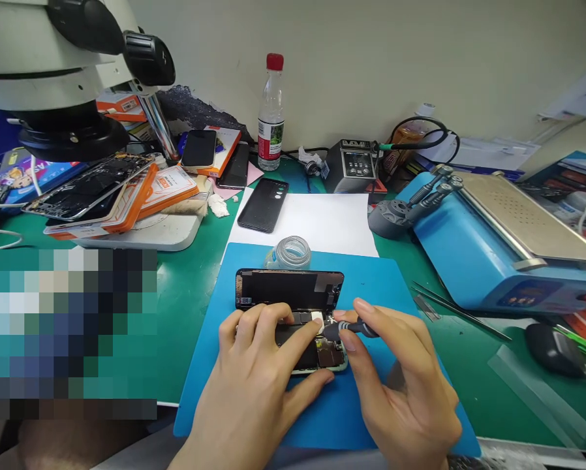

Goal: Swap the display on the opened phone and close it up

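Note:
An opened smartphone (331,356) lies on the blue mat (371,418), its inner parts bare. Its screen (288,289) is raised along the far side, in front of a small glass jar (293,253). My left hand (258,372) is over the phone body and steadies it, thumb by the near edge and a fingertip on a small white piece inside. Between the thumb and fingers of my right hand (405,378) is a small dark screwdriver (346,328), held at a slant with its tip end toward the phone's interior. The tip itself is hidden.
A microscope (72,78) overhangs the left, near stacked phones and orange boxes (168,189). Behind the mat are a black phone cover (263,205) and a bottle (272,124). On the right are a screwdriver stand (393,219), a blue machine (474,254), tweezers (462,313) and a mouse (555,349).

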Tool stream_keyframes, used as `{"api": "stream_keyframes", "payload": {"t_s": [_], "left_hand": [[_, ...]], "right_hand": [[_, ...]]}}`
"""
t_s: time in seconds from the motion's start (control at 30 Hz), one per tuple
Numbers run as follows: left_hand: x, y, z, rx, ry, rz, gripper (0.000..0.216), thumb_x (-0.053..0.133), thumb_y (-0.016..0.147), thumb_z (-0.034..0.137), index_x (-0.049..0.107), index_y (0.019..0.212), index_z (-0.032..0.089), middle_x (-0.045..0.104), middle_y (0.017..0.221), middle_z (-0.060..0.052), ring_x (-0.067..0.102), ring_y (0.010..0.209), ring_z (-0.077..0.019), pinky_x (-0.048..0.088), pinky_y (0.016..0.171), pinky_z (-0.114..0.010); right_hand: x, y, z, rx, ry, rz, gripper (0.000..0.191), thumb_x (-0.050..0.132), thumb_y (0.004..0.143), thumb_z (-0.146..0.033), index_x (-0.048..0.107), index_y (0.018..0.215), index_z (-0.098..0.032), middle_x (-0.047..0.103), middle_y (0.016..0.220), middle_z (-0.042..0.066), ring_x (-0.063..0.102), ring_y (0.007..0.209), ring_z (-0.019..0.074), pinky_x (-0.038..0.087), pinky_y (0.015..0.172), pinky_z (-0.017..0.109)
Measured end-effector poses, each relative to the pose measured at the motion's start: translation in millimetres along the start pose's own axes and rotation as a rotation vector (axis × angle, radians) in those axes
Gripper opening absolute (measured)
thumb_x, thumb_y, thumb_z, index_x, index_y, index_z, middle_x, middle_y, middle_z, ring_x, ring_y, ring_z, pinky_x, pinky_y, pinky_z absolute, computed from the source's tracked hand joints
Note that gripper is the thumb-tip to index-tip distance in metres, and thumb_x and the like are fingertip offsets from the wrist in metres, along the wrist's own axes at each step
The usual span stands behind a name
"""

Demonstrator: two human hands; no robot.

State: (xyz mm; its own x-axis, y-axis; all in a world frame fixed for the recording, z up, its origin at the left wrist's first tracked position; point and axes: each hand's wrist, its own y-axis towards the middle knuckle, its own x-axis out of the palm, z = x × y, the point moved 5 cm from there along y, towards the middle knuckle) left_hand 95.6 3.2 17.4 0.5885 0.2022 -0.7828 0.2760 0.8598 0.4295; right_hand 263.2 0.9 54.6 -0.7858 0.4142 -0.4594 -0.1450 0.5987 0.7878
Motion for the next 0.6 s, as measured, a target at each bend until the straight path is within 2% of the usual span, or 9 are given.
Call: {"api": "stream_keyframes", "payload": {"t_s": [0.23,0.33,0.4,0.43,0.5,0.6], "left_hand": [[0,-2,0,0.019,0.002,0.003,0.035,0.062,0.112,0.057,0.073,0.14,0.039,0.066,0.136,-0.004,0.053,0.134,-0.0281,0.028,0.117,-0.045],[0,-3,0,0.012,0.014,0.025,0.039,0.062,0.112,0.058,0.072,0.143,0.036,0.066,0.14,-0.005,0.051,0.136,-0.0308,0.029,0.117,-0.047],[-1,-4,-1,0.006,0.016,0.047,0.037,0.062,0.112,0.057,0.073,0.14,0.034,0.066,0.14,-0.007,0.051,0.135,-0.0323,0.029,0.115,-0.048],[-1,-5,0,0.012,0.015,0.058,0.034,0.063,0.112,0.055,0.074,0.137,0.034,0.066,0.14,-0.007,0.051,0.136,-0.0327,0.029,0.115,-0.048],[-1,-6,0,0.039,0.016,0.078,0.027,0.065,0.112,0.052,0.077,0.13,0.035,0.066,0.141,-0.007,0.051,0.138,-0.0327,0.029,0.115,-0.048],[-1,-8,1,0.089,0.024,0.107,0.026,0.069,0.11,0.052,0.079,0.127,0.036,0.066,0.143,-0.008,0.052,0.139,-0.033,0.029,0.116,-0.049]], "right_hand": [[-2,-5,2,0.076,0.027,0.051,0.056,0.072,0.106,0.009,0.064,0.155,-0.018,0.074,0.124,0.008,0.072,0.107,0.0243,0.061,0.091,0.04],[-17,-7,7,0.205,0.084,0.247,0.051,0.07,0.11,0.001,0.065,0.156,-0.021,0.074,0.117,0.006,0.074,0.101,0.0229,0.063,0.089,0.036],[-34,-11,14,0.316,0.038,0.39,0.044,0.071,0.114,-0.01,0.066,0.156,-0.023,0.074,0.112,0.005,0.075,0.094,0.0209,0.064,0.082,0.031],[-43,-13,18,0.364,-0.013,0.419,0.042,0.073,0.116,-0.017,0.066,0.156,-0.023,0.074,0.111,0.005,0.075,0.092,0.0202,0.064,0.08,0.029],[-57,-19,28,0.448,-0.141,0.377,0.042,0.077,0.116,-0.028,0.067,0.156,-0.022,0.075,0.114,0.005,0.075,0.096,0.0204,0.063,0.08,0.026],[-71,-28,40,0.396,-0.311,0.216,0.041,0.075,0.118,-0.032,0.067,0.158,-0.026,0.075,0.121,0.003,0.074,0.099,0.0189,0.061,0.085,0.025]]}}
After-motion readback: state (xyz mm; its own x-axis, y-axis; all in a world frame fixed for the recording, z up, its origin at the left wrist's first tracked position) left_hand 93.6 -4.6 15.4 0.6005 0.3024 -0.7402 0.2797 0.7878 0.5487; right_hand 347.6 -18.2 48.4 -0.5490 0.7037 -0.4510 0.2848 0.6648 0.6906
